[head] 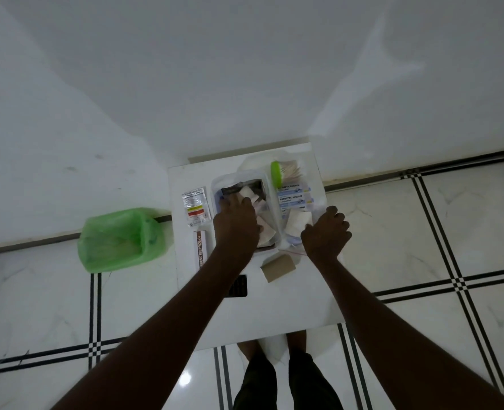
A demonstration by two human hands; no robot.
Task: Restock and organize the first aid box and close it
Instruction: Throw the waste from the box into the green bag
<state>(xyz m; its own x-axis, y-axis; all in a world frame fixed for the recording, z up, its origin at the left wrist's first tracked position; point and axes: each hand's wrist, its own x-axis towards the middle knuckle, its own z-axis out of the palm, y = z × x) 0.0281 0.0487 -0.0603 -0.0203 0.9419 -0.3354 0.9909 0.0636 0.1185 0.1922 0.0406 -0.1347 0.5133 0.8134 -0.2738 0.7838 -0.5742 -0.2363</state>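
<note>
A clear plastic first aid box point(244, 176) stands open in the middle of a small white table point(274, 306), with a dark pack and pale bandage pieces inside. My left hand point(236, 223) reaches into the box, fingers down on the contents; what it grips is hidden. My right hand point(326, 232) rests curled on a clear pouch point(299, 216) to the right of the box. Antiseptic bandage packets point(293, 196) lie beyond it, with a green-capped tub of cotton buds point(283, 172) behind them.
Left of the box lie a sachet point(195, 206) and a povidone-iodine ointment carton point(199, 250). A brown bandage roll point(278, 267) and a black device point(238, 286) sit nearer me. A bin with a green liner point(120, 239) stands on the tiled floor at left.
</note>
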